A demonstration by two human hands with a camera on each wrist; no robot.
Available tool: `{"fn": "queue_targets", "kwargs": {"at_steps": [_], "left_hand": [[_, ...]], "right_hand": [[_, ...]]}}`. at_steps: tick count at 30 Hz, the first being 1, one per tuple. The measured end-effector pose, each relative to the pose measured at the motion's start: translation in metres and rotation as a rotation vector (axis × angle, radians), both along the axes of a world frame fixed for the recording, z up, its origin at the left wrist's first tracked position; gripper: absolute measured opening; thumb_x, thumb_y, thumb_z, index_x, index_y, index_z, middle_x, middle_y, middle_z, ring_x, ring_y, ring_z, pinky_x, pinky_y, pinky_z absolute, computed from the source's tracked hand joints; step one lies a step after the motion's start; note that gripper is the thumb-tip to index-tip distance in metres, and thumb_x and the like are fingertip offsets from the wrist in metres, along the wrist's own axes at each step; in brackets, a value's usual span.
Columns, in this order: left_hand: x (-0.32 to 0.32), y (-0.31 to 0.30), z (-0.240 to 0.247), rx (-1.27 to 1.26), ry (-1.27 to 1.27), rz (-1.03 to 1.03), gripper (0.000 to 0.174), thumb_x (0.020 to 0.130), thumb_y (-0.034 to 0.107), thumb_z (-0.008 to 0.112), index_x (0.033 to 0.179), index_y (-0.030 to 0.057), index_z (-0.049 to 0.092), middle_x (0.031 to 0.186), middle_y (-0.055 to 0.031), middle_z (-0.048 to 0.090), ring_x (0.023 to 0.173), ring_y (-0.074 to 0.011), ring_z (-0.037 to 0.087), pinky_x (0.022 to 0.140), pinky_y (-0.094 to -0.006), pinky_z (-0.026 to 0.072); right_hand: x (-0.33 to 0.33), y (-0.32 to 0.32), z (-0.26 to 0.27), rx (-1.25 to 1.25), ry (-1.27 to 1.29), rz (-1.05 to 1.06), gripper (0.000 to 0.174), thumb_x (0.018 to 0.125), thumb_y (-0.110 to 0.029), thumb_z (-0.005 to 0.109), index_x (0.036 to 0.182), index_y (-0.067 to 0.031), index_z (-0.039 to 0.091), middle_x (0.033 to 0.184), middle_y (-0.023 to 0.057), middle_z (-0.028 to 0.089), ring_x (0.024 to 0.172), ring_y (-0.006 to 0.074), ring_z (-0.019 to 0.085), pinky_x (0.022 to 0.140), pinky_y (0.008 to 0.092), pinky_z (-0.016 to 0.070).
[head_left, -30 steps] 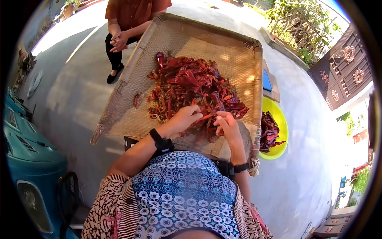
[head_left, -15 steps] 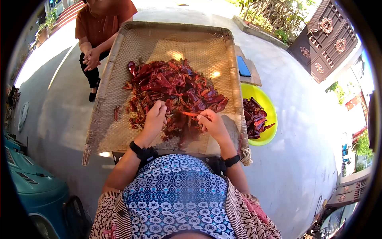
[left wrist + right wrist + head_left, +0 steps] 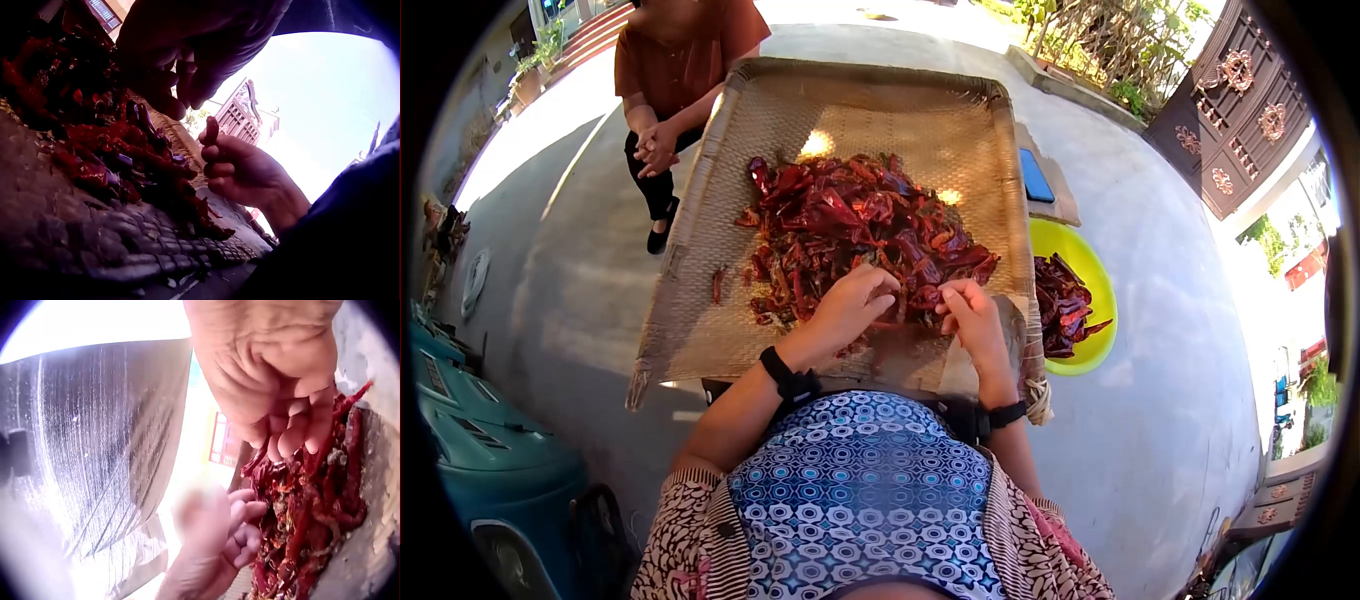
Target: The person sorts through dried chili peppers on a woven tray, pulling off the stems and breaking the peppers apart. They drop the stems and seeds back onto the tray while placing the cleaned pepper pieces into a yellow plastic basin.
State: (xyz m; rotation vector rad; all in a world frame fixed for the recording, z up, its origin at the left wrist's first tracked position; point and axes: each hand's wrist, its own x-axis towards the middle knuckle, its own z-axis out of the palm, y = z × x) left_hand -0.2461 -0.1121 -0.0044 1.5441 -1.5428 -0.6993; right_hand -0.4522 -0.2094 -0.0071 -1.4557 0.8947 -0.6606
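A heap of dried red chili peppers (image 3: 840, 215) lies on the woven tray (image 3: 870, 100) in front of the body. My left hand (image 3: 848, 308) is over the heap's near edge, its fingers curled; whether they grip anything I cannot tell. Just to its right, my right hand (image 3: 978, 325) pinches a dried chili pepper with thumb and fingers bent together. The fingertips of both hands face each other with a small gap. In the right wrist view the right hand (image 3: 275, 381) hangs above the peppers, and the left hand (image 3: 219, 550) appears lower down.
A yellow-green basin (image 3: 1103, 275) holding more dried peppers stands right of the tray. Beyond it, a blue phone-like slab (image 3: 1035, 175) lies on a board. Another person (image 3: 690, 60) is at the tray's far left. A teal machine (image 3: 510, 420) stands at left.
My hands drew apart half a second ago, with a red chili pepper in the right one, and are now close together again. The head view has shifted slightly.
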Motion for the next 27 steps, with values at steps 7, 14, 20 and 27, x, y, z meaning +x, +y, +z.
{"fn": "queue_targets", "kwargs": {"at_steps": [7,14,20,27], "left_hand": [[0.007,-0.054,0.0,-0.152,-0.301,-0.098,0.043,0.09,-0.004,0.044,0.131,0.0079,0.05,0.138,-0.0109,0.048,0.116,-0.032,0.056,0.089,-0.0403,0.0487],[0.003,-0.072,-0.013,-0.102,-0.577,-0.052,0.037,0.087,-0.002,0.049,0.122,0.0075,0.055,0.115,-0.0117,0.052,0.09,-0.0344,0.061,0.074,-0.042,0.0519],[-0.002,-0.031,0.001,-0.235,-0.511,0.019,0.037,0.081,-0.001,0.057,0.117,0.0075,0.057,0.105,-0.0112,0.052,0.084,-0.0314,0.061,0.068,-0.0414,0.0524],[-0.012,-0.006,-0.008,-0.255,-0.455,0.034,0.036,0.081,-0.001,0.057,0.116,0.0085,0.058,0.104,-0.01,0.052,0.082,-0.0309,0.062,0.067,-0.0392,0.052]], "right_hand": [[-0.046,-0.038,-0.02,0.429,-0.998,-0.477,0.027,0.1,-0.034,0.053,0.115,-0.0124,0.058,0.09,0.0005,0.062,0.065,0.0074,0.05,0.065,0.0267,0.0448],[-0.016,-0.006,-0.018,0.173,-0.323,-0.212,0.023,0.096,-0.018,0.056,0.117,-0.0072,0.056,0.094,0.0033,0.062,0.066,0.008,0.054,0.056,0.0234,0.0443],[-0.002,0.0,-0.018,-0.083,-0.096,-0.128,0.029,0.095,-0.021,0.06,0.119,-0.0056,0.054,0.096,0.0021,0.058,0.068,0.0075,0.056,0.056,0.0221,0.0451],[0.007,0.007,-0.028,-0.097,-0.012,0.14,0.019,0.096,-0.022,0.058,0.102,-0.003,0.057,0.081,-0.0004,0.056,0.059,0.0068,0.053,0.056,0.0226,0.0439]]}}
